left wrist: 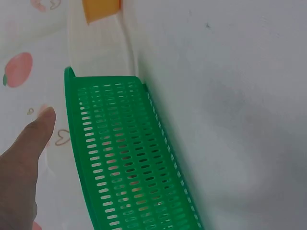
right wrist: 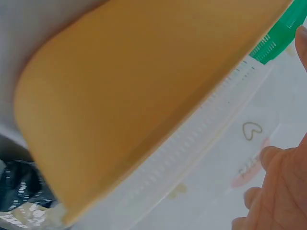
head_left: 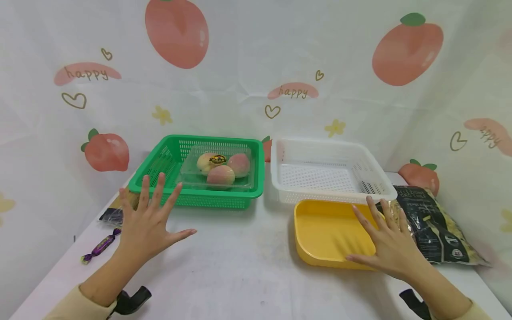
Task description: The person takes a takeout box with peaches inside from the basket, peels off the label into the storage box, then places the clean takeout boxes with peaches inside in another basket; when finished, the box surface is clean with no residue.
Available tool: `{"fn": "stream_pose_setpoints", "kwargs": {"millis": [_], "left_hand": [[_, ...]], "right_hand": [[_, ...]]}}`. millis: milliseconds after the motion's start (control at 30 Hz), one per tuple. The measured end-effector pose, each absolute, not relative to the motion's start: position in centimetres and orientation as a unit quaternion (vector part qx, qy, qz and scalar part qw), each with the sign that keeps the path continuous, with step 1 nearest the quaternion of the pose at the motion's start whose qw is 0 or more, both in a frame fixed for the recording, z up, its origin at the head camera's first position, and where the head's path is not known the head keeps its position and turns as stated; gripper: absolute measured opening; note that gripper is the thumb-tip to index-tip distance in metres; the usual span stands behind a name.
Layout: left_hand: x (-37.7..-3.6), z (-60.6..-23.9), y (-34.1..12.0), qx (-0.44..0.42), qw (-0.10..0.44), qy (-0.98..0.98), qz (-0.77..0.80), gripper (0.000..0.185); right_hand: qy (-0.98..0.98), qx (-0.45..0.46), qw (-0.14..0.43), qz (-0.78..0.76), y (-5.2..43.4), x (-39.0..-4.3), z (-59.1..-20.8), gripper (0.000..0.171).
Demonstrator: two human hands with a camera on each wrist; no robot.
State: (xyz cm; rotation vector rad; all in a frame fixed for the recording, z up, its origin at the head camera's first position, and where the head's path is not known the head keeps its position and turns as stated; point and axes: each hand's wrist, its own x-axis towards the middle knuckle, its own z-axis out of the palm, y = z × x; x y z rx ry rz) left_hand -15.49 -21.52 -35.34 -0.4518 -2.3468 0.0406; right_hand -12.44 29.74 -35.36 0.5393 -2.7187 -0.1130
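Both hands hover above the white table (head_left: 240,266) with fingers spread and straight, holding nothing. The right hand (head_left: 390,246) is over the right edge of the yellow tray (head_left: 324,231), fingertips pointing away toward the white basket (head_left: 328,171) just behind; whether it touches the tray cannot be told. A dark bag (head_left: 438,224) lies just right of that hand. The left hand (head_left: 146,222) is nearer the green basket (head_left: 200,171), which lies just ahead of its fingertips, long side across the view. Inside sits a clear box (head_left: 218,171) of three peaches. A purple candy (head_left: 100,248) lies left of the left wrist. The wrist views are blurred and cropped; a dark item by the basket's left corner is mostly hidden.
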Motion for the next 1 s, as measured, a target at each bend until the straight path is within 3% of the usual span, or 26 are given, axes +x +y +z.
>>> {"fn": "stream_pose_setpoints", "kwargs": {"millis": [433,1000], "left_hand": [[-16.8,-34.9,-21.2,-0.186,0.368,-0.911,0.019,0.108],[-19.8,-34.1,-20.3,-0.176,0.317,-0.931,0.04,0.114]], "right_hand": [[-0.96,0.223,0.17,-0.027,27.7,-14.5,-33.9,0.11],[-0.956,0.258,0.14,-0.015,24.0,-17.8,-32.7,0.108]]}}
